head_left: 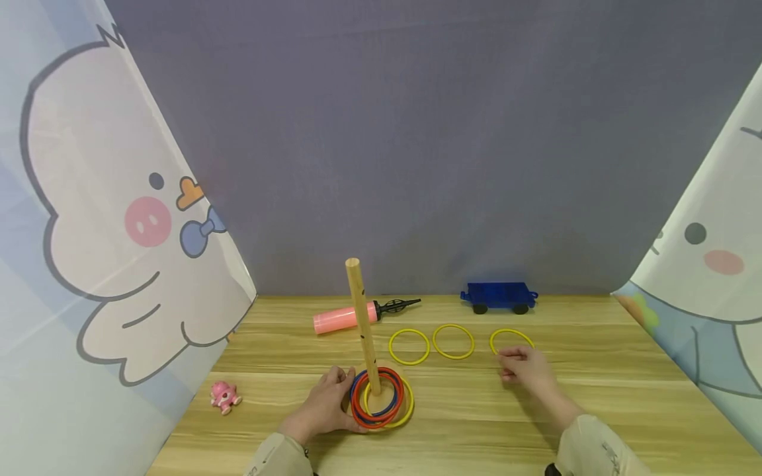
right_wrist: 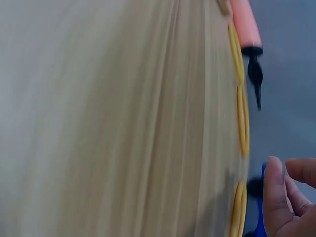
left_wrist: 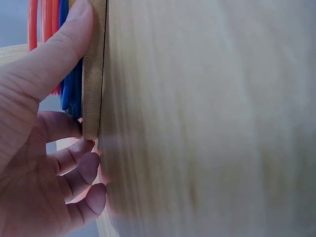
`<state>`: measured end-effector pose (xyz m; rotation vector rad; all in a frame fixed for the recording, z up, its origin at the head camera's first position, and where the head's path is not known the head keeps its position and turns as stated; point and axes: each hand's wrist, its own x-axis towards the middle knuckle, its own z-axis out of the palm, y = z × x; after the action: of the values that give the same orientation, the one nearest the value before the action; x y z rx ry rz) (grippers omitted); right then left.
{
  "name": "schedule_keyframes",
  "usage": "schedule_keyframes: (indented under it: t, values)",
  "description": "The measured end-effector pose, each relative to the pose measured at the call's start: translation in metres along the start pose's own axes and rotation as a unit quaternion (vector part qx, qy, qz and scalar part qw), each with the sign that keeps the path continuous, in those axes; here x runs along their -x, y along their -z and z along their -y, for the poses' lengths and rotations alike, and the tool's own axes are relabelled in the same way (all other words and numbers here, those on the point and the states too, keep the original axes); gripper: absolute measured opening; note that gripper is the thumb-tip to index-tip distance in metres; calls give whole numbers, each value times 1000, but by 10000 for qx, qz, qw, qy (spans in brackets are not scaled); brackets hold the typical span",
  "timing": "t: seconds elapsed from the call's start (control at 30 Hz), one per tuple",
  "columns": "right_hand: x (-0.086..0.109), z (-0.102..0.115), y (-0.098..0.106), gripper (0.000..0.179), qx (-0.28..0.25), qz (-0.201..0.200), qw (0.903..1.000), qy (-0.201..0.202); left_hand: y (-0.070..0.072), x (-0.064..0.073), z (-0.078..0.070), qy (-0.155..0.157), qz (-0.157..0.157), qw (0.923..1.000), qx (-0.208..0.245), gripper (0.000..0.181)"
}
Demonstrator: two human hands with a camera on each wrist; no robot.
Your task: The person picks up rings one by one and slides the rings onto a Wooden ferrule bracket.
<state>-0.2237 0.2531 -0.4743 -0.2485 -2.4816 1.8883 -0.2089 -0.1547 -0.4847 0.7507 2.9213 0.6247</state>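
Note:
A wooden ring-toss stand (head_left: pixel 366 330) has a tall upright peg. Red rings (head_left: pixel 401 390), blue rings (left_wrist: pixel 72 94) and a yellow ring (head_left: pixel 411 404) lie around its foot. My left hand (head_left: pixel 326 403) grips the round base (left_wrist: pixel 93 98) by its edge, thumb on one side and fingers on the other. Over to the right, my right hand (head_left: pixel 526 370) hovers near a yellow ring (head_left: pixel 512 330) that lies on the table. Its thumb and index finger (right_wrist: pixel 301 170) are bent toward each other with a small gap between them, holding nothing.
Two more yellow rings (head_left: pixel 409 363) (head_left: pixel 454 357) lie side by side in the middle. Behind them are a pink hand pump (head_left: pixel 339 321) with a black nozzle and a blue toy wagon (head_left: pixel 499 296). A small pink figurine (head_left: pixel 224 396) lies at the left. Grey cloth backs the table.

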Motion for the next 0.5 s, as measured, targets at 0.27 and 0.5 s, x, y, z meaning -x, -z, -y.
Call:
schedule_keyframes:
  t: [0.27, 0.5]
  values:
    - [-11, -10, 31, 34, 379, -424, 9979, -312, -1, 0, 1, 106, 41, 9999, -41, 118]
    - [-18, -13, 41, 43, 1179, -468, 9912, -386, -1, 1, -1, 129, 39, 9999, 81, 118]
